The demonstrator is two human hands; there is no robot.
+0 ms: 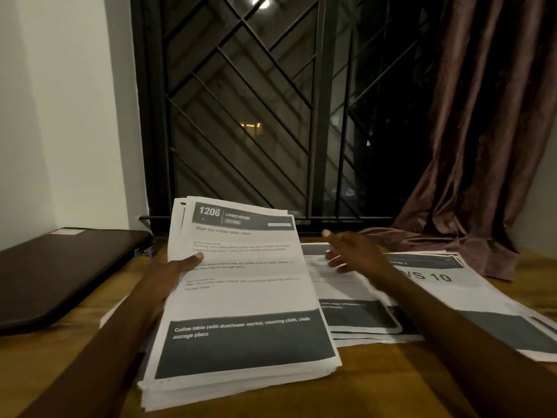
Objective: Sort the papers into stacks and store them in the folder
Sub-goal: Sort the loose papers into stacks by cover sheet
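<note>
While the dark flat case (60, 267), probably the folder, lay closed at the frame's left, the left hand (171, 273) gripped the unsorted stack (241, 297) at centre. Its thumb was on the top sheet, and the stack's long axis ran towards the window. To the right, the right hand (352, 254), fingers straight and empty, reached over the middle pile (346, 315) and was the nearer hand to it. A third pile (482, 297) lay far right on the worktop (391, 381).

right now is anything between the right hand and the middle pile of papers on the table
Nothing visible does. The right hand is directly over the middle pile, fingers straight, only bare paper below it. The held stack in the left hand covers just the pile's left edge.
</note>
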